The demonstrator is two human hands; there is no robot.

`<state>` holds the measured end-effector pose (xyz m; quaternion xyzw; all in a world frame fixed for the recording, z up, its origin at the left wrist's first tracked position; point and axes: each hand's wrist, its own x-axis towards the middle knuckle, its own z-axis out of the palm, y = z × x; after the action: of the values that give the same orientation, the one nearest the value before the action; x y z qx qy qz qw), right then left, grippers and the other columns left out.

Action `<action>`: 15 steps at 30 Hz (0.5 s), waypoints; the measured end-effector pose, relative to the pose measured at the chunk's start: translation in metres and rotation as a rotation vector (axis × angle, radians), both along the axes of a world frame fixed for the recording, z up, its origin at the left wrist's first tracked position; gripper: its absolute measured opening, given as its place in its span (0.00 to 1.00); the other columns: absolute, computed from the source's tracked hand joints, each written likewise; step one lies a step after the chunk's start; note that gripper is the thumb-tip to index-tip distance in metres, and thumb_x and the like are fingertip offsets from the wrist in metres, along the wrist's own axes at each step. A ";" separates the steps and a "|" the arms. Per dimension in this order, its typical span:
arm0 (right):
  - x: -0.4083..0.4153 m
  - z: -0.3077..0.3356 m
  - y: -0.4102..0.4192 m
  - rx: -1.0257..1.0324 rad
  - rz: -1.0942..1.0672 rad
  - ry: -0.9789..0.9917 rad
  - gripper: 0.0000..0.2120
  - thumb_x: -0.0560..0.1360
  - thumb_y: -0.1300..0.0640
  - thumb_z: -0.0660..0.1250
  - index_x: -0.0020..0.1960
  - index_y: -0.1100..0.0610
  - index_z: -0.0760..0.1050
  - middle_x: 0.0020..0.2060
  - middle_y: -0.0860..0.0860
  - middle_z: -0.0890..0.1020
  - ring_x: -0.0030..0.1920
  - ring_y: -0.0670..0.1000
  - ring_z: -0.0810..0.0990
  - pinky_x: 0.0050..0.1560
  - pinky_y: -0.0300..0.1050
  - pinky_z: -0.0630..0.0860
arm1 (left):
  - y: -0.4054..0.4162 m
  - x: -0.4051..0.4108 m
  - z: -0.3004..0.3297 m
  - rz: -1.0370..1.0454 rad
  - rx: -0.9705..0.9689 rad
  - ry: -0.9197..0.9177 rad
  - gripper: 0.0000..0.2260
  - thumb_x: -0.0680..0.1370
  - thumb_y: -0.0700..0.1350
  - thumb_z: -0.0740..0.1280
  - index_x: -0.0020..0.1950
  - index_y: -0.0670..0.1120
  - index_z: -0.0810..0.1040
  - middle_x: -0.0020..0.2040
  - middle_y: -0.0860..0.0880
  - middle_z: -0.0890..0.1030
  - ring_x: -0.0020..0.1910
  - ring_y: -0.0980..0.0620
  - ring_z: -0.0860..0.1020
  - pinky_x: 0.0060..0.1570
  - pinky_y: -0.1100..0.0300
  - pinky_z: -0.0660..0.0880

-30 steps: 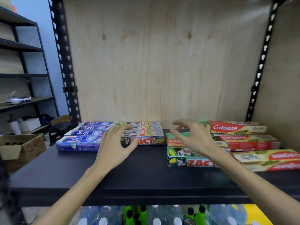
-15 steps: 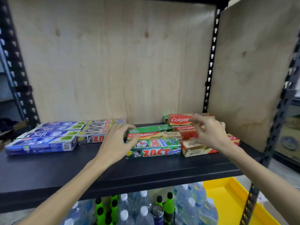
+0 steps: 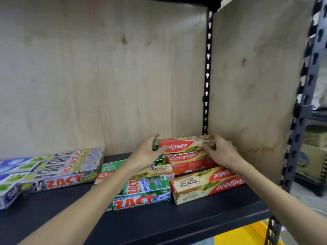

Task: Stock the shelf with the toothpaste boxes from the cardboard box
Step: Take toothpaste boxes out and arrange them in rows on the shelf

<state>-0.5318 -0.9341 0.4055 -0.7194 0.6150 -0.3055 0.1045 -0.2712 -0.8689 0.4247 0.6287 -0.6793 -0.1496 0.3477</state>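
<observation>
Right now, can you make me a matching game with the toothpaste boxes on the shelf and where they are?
Things:
1. Top Colgate box
2. Green ZACT whitening box
3. Blue Safi boxes
4. Upside-down Colgate box

Places:
A. Far left end of the shelf
B. Front of the shelf, nearest the right side panel
C. Held between the left hand and right hand at the back
D. Front of the shelf, in the middle, under the left forearm

Pairs: 1-C, 2-D, 3-A, 4-B
</observation>
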 end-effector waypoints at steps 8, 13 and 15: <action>0.000 0.007 0.018 -0.156 0.078 -0.228 0.26 0.77 0.49 0.73 0.71 0.57 0.72 0.60 0.53 0.82 0.61 0.55 0.81 0.59 0.47 0.77 | -0.010 0.005 0.003 0.056 -0.082 0.147 0.22 0.76 0.48 0.73 0.69 0.47 0.74 0.61 0.51 0.80 0.56 0.54 0.78 0.53 0.63 0.75; 0.007 0.020 0.063 -0.252 0.133 -0.316 0.25 0.74 0.46 0.76 0.65 0.58 0.79 0.50 0.48 0.85 0.48 0.43 0.83 0.43 0.26 0.73 | 0.051 0.026 0.014 0.060 -0.156 0.105 0.20 0.77 0.50 0.72 0.67 0.52 0.75 0.57 0.57 0.79 0.52 0.63 0.77 0.58 0.60 0.76; 0.014 0.022 0.089 -0.254 0.180 -0.376 0.22 0.72 0.46 0.77 0.62 0.56 0.81 0.45 0.42 0.85 0.45 0.36 0.82 0.41 0.25 0.74 | 0.084 0.038 0.014 0.062 -0.192 0.086 0.19 0.77 0.51 0.71 0.67 0.54 0.75 0.57 0.58 0.79 0.54 0.65 0.76 0.56 0.65 0.76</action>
<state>-0.5177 -0.8451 0.4275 -0.7090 0.4748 -0.4986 0.1527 -0.2332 -0.7848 0.4390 0.6062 -0.6551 -0.1000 0.4397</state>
